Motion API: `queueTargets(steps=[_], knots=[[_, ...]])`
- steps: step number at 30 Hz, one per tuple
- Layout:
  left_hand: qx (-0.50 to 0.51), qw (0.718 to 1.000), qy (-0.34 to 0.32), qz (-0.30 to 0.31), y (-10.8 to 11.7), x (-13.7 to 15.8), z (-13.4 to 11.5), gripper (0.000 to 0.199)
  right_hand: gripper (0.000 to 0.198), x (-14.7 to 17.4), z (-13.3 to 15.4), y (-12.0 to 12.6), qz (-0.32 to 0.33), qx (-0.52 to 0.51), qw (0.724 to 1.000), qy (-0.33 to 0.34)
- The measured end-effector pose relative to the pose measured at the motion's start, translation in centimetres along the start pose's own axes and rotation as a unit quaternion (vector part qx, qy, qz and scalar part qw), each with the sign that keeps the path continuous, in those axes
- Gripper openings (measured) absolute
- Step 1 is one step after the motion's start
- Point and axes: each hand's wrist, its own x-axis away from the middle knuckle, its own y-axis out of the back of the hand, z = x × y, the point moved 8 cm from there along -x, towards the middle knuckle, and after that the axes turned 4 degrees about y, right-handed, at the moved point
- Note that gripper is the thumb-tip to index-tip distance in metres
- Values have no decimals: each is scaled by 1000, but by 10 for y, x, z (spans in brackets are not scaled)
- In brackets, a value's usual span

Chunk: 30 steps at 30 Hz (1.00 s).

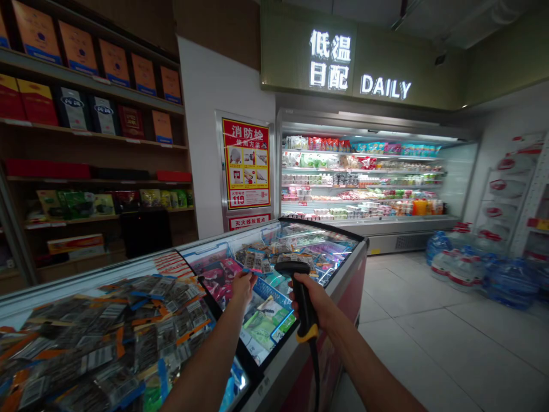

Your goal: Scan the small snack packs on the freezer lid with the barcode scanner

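Observation:
My right hand (315, 300) is wrapped round the handle of a black and yellow barcode scanner (303, 303). The scanner stands upright with its head pointing away from me and to the left, and a cable runs down from its base. Left of it, my left hand (243, 288) has its fingers pinched on the near edge of a small snack packet (256, 260) with blue and orange parts. Both hands are above the glass-topped chest freezer (355, 257). A large heap of similar packets (107, 320) lies on the freezer's left part.
Under the glass, a blue basket (274, 293) and green bags (263, 320) show. Shelves with boxes (79, 48) stand at the left. A lit refrigerated display (364, 177) is at the back. Water bottles (510, 283) stand on the tiled floor (412, 326) at the right.

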Motion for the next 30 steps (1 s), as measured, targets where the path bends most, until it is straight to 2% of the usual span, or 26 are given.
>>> queueTargets(steps=[4,9,17,23,27,30], knots=[[15,1000,-7,4,1,1,-3,6,24,1,3,-6,-1,-5,1000,1],[53,999,-10,4,9,2,-6,21,25,-4,0,-13,14,-22,1000,-16],[80,997,-14,18,8,4,-5,21,27,-7,1,-21,23,-16,999,-22],[72,997,-17,6,11,2,-6,21,27,-7,2,-23,28,-16,999,-21],[73,997,-31,-12,19,3,-16,21,25,-5,4,-28,34,-22,999,-10],[80,994,-58,-41,35,4,-33,21,24,-5,5,-31,26,-17,1000,-1]])
